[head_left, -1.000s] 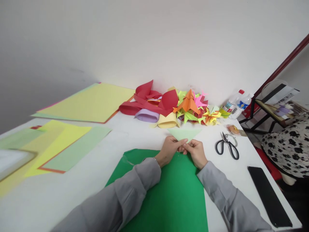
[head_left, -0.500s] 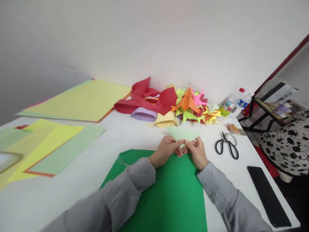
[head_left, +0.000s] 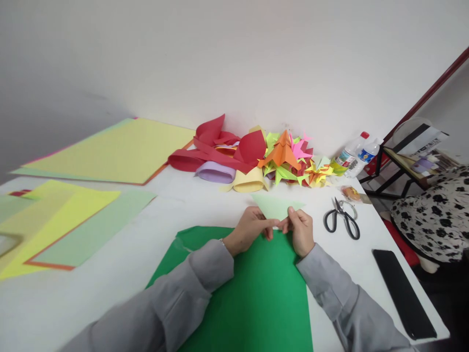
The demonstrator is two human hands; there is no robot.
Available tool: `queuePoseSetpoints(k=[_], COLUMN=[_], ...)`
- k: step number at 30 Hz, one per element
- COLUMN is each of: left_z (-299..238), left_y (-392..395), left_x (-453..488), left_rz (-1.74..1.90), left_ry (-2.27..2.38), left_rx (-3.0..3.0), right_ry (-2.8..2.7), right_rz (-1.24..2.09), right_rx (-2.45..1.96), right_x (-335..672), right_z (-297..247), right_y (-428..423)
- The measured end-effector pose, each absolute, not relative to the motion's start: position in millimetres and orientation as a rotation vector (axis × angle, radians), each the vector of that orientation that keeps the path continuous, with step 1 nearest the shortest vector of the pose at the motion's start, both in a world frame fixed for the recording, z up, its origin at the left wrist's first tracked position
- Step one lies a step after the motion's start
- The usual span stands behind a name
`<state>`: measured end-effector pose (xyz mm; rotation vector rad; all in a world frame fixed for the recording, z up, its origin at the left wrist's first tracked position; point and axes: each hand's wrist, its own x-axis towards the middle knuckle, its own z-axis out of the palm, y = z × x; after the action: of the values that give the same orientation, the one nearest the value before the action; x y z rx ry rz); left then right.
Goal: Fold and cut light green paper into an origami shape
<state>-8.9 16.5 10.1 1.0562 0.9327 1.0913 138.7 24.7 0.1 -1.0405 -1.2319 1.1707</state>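
A pale green folded paper triangle (head_left: 275,206) is held just above the white table (head_left: 205,205), its point toward me. My left hand (head_left: 249,229) pinches the near tip from the left, fingers closed on it. My right hand (head_left: 301,231) grips the paper's right side, thumb on top. Both hands hover over the far edge of a large dark green sheet (head_left: 252,303) lying in front of me. Grey sleeves cover both forearms.
Black scissors (head_left: 341,220) lie right of my hands, a black phone (head_left: 403,293) near the table's right edge. A heap of coloured folded papers (head_left: 264,159) and two bottles (head_left: 355,152) sit by the wall. Yellow and green sheets (head_left: 80,215) spread on the left.
My right hand's fingers have shifted up along the triangle's right edge. The triangle has tilted slightly. The view has drifted a little to the right.
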Motion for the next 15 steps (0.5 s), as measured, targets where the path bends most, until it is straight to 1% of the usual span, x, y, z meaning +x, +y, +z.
queuePoseSetpoints(k=[10, 13, 15], left_z=[6.6, 5.0, 3.9], left_y=[20.6, 21.6, 21.9], left_x=[-9.5, -10.7, -11.1], left_rz=[1.156, 1.163, 1.152], left_ry=[0.970, 0.979, 0.970], left_rx=[0.954, 0.938, 0.958], right_ry=[-0.837, -0.847, -0.969], right_rz=[1.096, 1.141, 1.191], right_rx=[-0.932, -0.890, -0.909], right_x=[147.9, 148.6, 147.8], right_z=[5.3, 4.5, 2.2], right_y=[38.3, 37.9, 35.4])
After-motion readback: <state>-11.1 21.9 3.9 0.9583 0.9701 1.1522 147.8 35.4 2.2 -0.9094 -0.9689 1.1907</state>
